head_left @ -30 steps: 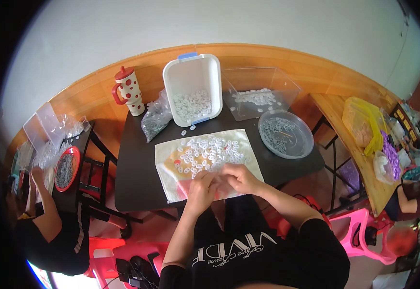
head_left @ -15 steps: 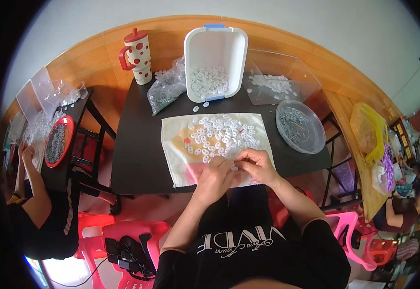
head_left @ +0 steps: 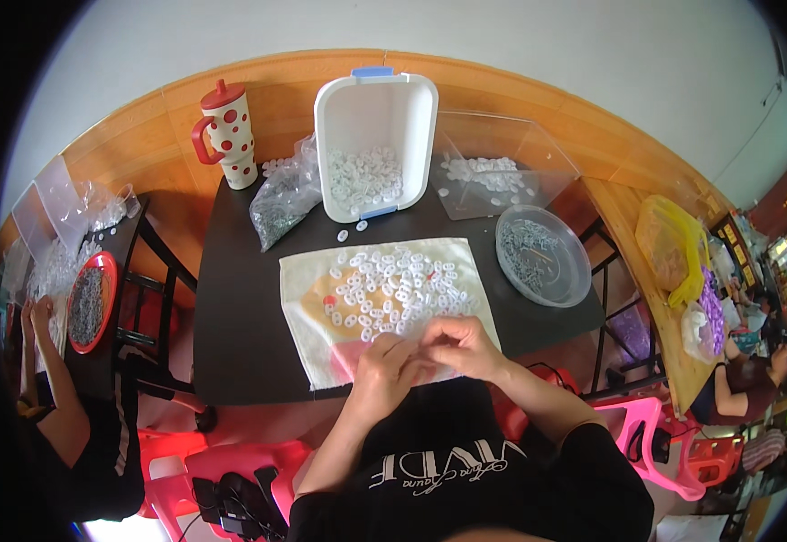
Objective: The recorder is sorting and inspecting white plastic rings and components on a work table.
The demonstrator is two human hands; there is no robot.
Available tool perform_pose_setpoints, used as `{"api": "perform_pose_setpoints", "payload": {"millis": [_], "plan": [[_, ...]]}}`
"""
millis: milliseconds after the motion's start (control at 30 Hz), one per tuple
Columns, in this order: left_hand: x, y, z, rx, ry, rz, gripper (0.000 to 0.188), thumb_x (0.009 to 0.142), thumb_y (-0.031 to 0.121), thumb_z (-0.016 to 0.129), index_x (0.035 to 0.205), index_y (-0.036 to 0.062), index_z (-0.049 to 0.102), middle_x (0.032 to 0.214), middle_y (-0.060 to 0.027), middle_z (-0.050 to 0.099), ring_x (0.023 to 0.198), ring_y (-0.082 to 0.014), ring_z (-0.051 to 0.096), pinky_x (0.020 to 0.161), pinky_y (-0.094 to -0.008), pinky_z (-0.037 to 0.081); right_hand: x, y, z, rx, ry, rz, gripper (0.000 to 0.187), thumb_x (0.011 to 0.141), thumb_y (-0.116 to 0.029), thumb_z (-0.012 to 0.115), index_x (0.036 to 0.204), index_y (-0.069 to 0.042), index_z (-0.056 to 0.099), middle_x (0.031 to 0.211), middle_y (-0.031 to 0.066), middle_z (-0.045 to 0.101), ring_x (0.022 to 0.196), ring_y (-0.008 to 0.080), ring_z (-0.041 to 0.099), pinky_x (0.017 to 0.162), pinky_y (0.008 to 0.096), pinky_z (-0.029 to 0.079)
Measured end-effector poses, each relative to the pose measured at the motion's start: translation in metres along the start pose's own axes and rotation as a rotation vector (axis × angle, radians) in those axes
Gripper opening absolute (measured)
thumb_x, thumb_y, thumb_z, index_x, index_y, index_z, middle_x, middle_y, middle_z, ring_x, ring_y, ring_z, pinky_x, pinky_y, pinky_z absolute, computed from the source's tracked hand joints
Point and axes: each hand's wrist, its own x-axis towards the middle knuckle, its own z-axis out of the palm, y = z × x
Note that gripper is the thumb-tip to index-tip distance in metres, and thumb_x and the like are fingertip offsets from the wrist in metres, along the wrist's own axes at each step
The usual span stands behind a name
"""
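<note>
Head view: left hand (head_left: 391, 369) and right hand (head_left: 462, 345) touching, fingers pinched together over near edge of pale cloth (head_left: 321, 303); held item too small to tell. Small white plastic rings (head_left: 395, 287) heaped on cloth; glossy white rectangular tub (head_left: 416, 122) far.

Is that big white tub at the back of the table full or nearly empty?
Nearly empty. The white tub has no lid, and only a shallow layer of small white rings covers its floor; its walls rise bare above them.
</note>
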Motion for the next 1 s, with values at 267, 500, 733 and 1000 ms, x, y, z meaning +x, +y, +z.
{"api": "perform_pose_setpoints", "payload": {"millis": [267,500,733,1000], "plan": [[0.003,0.004,0.001,0.180,-0.049,0.095,0.034,0.075,-0.002,0.070,0.108,-0.0041,0.066,0.093,-0.0156,0.065,0.078,-0.0349,0.062,0.066,-0.0425,0.052,0.002,0.009,-0.001,0.101,0.035,0.099,0.009,0.084,0.009,0.065,0.087,0.000,0.066,0.086,0.0034,0.068,0.079,0.0065,0.062,0.070,0.0226,0.050],[0.000,0.002,0.001,0.196,-0.091,0.141,0.045,0.076,-0.001,0.070,0.118,-0.0099,0.061,0.093,-0.0184,0.062,0.081,-0.0361,0.061,0.069,-0.0426,0.053,-0.002,-0.004,-0.001,0.158,0.011,0.109,0.010,0.085,0.012,0.061,0.087,0.003,0.063,0.086,0.0060,0.068,0.081,0.0097,0.065,0.072,0.0246,0.052],[0.004,0.001,0.000,0.069,0.000,-0.003,0.034,0.078,0.001,0.073,0.110,-0.0059,0.066,0.094,-0.0169,0.063,0.081,-0.0335,0.062,0.069,-0.0410,0.052,0.076,-0.103,-0.101,-0.829,0.494,-0.703,0.008,0.088,0.008,0.059,0.085,0.001,0.059,0.083,0.0069,0.061,0.071,0.0123,0.056,0.063,0.0246,0.045],[0.007,0.002,-0.001,0.131,-0.050,0.000,0.028,0.076,-0.001,0.073,0.103,-0.0029,0.068,0.090,-0.0135,0.063,0.082,-0.0326,0.062,0.070,-0.0401,0.052,0.093,-0.075,-0.108,-0.814,0.321,-0.362,0.005,0.086,0.006,0.062,0.085,0.001,0.061,0.080,0.0088,0.059,0.074,0.0201,0.060,0.066,0.0301,0.047]]}}
